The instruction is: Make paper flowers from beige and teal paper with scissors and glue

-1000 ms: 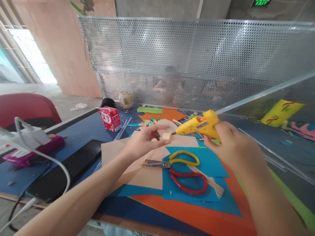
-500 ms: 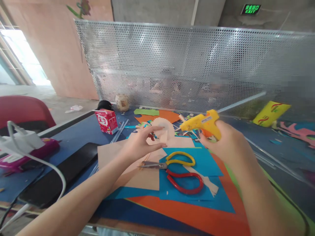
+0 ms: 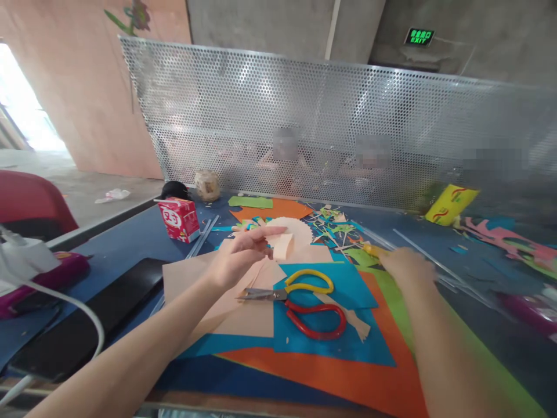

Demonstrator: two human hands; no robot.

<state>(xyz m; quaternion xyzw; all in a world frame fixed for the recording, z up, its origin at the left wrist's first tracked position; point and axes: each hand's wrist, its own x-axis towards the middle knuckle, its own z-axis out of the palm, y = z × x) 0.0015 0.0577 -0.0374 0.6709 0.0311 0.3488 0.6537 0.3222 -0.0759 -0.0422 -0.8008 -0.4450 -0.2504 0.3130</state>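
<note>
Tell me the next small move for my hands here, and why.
Probably let the right hand release the yellow glue gun onto the table, then bring it to the folded tan paper piece pinched in the left hand, which looks ready for pressing.

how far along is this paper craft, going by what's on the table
Cutting looks largely done: scissors lie on the blue sheet, with scraps behind. In hand: the left hand pinches a small folded tan piece over the fringed tan disc; the right hand is low on the table with the yellow glue gun, blurred. Left: that piece is not yet joined to the disc.
</note>
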